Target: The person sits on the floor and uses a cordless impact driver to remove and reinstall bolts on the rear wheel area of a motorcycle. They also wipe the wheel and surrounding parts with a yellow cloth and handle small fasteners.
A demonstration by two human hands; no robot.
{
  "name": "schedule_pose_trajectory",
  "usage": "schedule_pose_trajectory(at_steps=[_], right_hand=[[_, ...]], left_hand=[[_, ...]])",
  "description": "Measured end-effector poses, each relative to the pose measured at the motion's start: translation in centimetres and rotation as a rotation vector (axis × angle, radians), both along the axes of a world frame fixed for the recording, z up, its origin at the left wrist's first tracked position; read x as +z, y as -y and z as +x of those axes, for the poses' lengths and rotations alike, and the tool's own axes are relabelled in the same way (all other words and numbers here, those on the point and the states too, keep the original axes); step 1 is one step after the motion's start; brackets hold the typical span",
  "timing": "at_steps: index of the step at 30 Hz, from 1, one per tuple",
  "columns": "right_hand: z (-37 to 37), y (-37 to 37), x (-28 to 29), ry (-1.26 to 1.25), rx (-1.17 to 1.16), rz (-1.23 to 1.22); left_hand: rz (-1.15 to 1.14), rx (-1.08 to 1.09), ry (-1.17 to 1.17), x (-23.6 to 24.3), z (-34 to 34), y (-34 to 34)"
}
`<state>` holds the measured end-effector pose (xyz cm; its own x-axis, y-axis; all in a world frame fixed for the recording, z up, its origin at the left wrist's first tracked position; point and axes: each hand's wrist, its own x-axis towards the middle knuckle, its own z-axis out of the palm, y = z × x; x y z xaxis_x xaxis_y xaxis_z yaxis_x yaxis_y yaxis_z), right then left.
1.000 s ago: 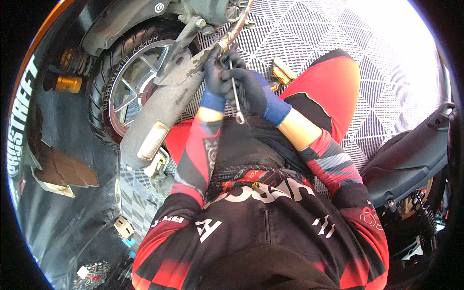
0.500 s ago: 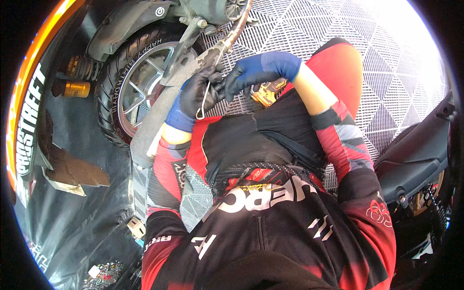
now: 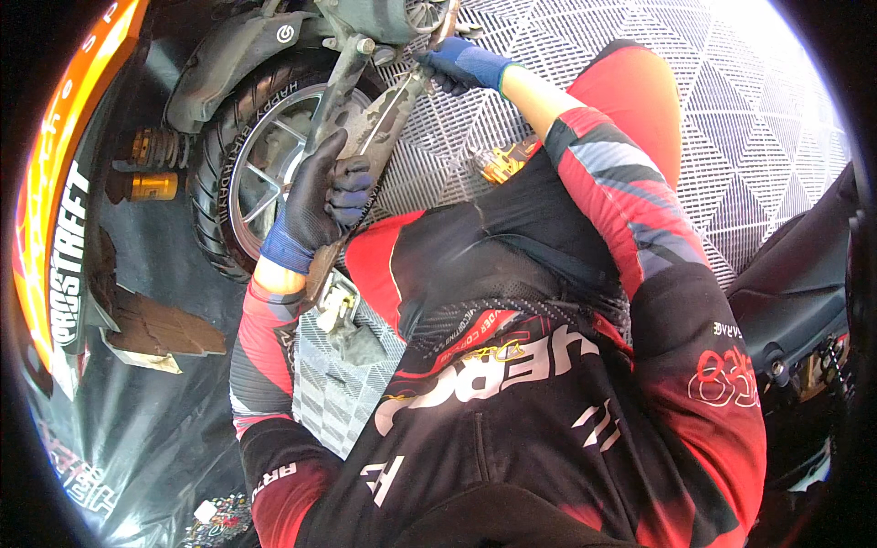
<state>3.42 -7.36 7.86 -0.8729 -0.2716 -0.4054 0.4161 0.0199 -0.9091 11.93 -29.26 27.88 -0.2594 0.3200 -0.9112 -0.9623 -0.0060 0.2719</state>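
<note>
A long grey exhaust muffler (image 3: 391, 128), with a rusty pipe (image 3: 445, 23) at its far end, lies beside the motorcycle's rear wheel (image 3: 265, 183). My left hand (image 3: 322, 196), in a black and blue glove, is closed over the near half of the muffler, fingers curled and thumb stretched forward. What lies inside those fingers is hidden. A thin pale line, perhaps a wire, runs along the muffler toward them. At the far end my right hand (image 3: 461, 66), gloved alike, has its fingers bent around the pipe's joint with the muffler; its grip is partly hidden.
A yellow and black power tool (image 3: 502, 163) lies on the grey tiled floor (image 3: 713, 128) by my right leg. Left of the wheel are a gold shock absorber (image 3: 153, 185) and a brown cardboard piece (image 3: 164, 331). A black motorcycle part (image 3: 795, 292) stands at right.
My hands have moved apart: the right went forward to the pipe joint, the left back and leftward along the muffler. The muffler has turned, its near end swinging right. The looped wire no longer hangs across the left palm.
</note>
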Motion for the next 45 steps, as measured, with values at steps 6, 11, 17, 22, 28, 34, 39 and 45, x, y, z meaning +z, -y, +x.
schedule_pose_trajectory(at_steps=[6,11,17,22,28,34,39,45], right_hand=[[0.7,0.6,0.9,0.124,-0.125,-0.300],[0.5,0.8,0.7,-0.010,-0.117,-0.230],[-1.0,1.9,-0.8,-0.389,0.025,0.342],[-1.3,2.6,-0.7,-0.459,0.066,0.612],[0.1,1.4,1.7,-0.243,0.004,0.433],[0.2,1.2,1.3,-0.575,0.075,0.813],[0.1,1.5,0.8,-0.417,-0.019,0.700],[1.1,0.9,2.0,-0.377,-0.088,0.627]], left_hand=[[-0.094,-0.034,-0.013,-0.7,1.0,-0.7],[-0.244,-0.062,-0.106,-0.3,1.7,-1.0],[-0.193,-0.061,-0.134,0.2,1.4,-0.4],[-0.003,0.060,-0.047,-0.8,1.4,0.3],[0.026,0.127,-0.028,-0.9,1.9,0.3],[-0.060,0.124,-0.054,-0.8,2.1,-0.1],[-0.234,0.062,-0.104,-0.9,2.1,-0.5],[-0.348,0.013,-0.177,-0.7,2.3,-0.6]])
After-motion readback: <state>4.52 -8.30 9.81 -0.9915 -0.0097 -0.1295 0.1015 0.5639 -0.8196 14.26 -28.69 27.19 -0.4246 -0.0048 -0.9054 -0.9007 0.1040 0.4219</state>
